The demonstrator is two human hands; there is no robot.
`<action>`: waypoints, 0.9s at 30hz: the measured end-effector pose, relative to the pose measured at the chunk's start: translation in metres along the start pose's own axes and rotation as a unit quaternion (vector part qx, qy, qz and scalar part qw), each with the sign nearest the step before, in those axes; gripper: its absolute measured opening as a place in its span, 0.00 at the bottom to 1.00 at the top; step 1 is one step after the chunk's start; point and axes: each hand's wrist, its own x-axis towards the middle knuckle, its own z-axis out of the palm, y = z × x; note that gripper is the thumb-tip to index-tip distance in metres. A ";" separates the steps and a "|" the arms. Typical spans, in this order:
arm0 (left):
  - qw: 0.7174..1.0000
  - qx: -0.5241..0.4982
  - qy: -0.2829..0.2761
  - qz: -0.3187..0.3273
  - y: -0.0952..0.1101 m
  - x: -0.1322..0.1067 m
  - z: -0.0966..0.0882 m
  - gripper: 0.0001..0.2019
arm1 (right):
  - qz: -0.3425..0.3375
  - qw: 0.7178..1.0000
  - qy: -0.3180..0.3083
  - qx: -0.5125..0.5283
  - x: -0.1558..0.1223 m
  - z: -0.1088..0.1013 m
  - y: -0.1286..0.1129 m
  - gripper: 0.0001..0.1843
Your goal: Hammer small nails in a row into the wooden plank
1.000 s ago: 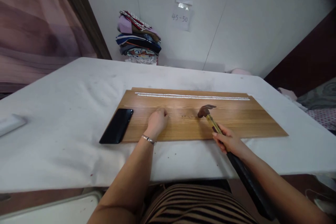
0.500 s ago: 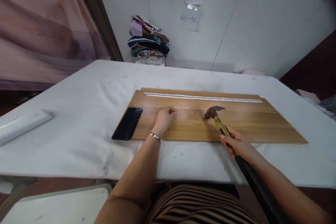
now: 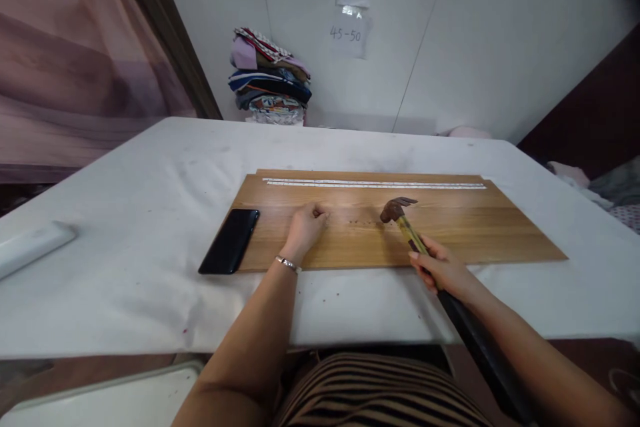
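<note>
My right hand (image 3: 437,270) is closed round the handle of a claw hammer (image 3: 393,210). Its rusty brown head is held over the middle of a wood-grain board (image 3: 465,227), with the claw turned up and to the right. My left hand (image 3: 305,223), with a bracelet at the wrist, rests low over the board to the left of the hammer head. Thumb and fingers are pinched together there; what they hold, if anything, is too small to make out. Between hand and hammer, several small dark specks (image 3: 357,221) form a rough row on the board.
A black phone (image 3: 229,240) lies across the board's left end. Two white measuring strips (image 3: 375,185) run along its far edge. White cloth covers the table (image 3: 140,213), where a white roll (image 3: 35,248) lies at left. Folded clothes (image 3: 270,77) are stacked by the wall.
The whole view has shifted slightly, so the board and table sit a little farther left. Both hands and the hammer keep nearly the same places over the board.
</note>
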 end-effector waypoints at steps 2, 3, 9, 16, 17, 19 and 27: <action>1.000 0.003 -0.004 0.013 0.001 -0.001 0.001 0.06 | -0.001 1.000 -0.003 0.008 0.001 0.000 0.001 0.13; 1.000 0.005 -0.009 0.017 0.002 -0.001 0.002 0.06 | -0.001 1.000 -0.006 0.012 0.002 0.000 0.001 0.13; 0.998 0.012 -0.059 0.031 0.011 -0.009 0.004 0.05 | 0.001 1.000 -0.010 0.018 0.001 0.001 -0.003 0.12; 0.994 0.044 -0.080 0.057 0.015 -0.012 0.004 0.04 | -0.001 1.000 0.002 0.019 -0.001 0.002 -0.010 0.16; 0.994 0.046 -0.080 0.063 0.014 -0.011 0.004 0.04 | -0.001 1.000 0.000 0.016 -0.001 0.002 -0.009 0.16; 0.993 0.044 -0.081 0.075 0.013 -0.011 0.004 0.04 | 0.003 1.000 -0.002 0.009 -0.001 0.003 -0.009 0.15; 0.994 0.032 -0.070 0.074 0.015 -0.013 0.008 0.06 | 0.012 1.000 0.001 0.016 -0.002 0.003 -0.008 0.13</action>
